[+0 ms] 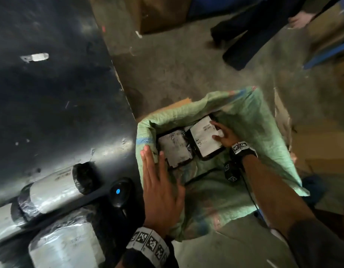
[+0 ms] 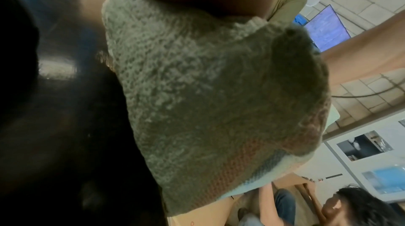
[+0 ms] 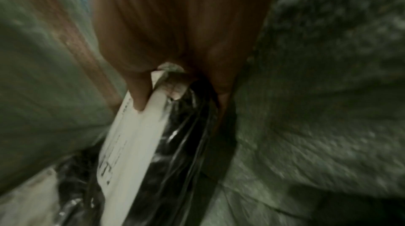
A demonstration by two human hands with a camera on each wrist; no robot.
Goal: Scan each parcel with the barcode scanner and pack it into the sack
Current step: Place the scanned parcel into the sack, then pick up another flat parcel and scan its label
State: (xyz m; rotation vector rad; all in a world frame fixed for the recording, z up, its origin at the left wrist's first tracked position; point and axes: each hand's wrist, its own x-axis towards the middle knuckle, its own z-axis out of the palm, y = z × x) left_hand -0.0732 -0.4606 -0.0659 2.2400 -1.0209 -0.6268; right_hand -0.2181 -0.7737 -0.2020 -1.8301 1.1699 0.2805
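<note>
A green woven sack (image 1: pixel 244 113) stands open on the floor beside the black table (image 1: pixel 51 93). Two black-wrapped parcels with white labels lie inside it. My right hand (image 1: pixel 223 134) is down in the sack and pinches the right edge of the right parcel (image 1: pixel 204 138). In the right wrist view the thumb (image 3: pixel 140 94) lies on that parcel's label (image 3: pixel 136 143). The other parcel (image 1: pixel 175 149) lies to its left. My left hand (image 1: pixel 153 163) rests flat, fingers straight, on the sack's near-left rim (image 2: pixel 197 91). The barcode scanner (image 1: pixel 121 192) lies on the table, its blue light on.
Two more wrapped parcels (image 1: pixel 51 190) (image 1: pixel 65 246) lie at the table's near edge, left of the scanner. Another person's dark-trousered legs (image 1: pixel 254 35) stand on the concrete floor beyond the sack. Cardboard boxes (image 1: pixel 163 14) stand at the back and along the right.
</note>
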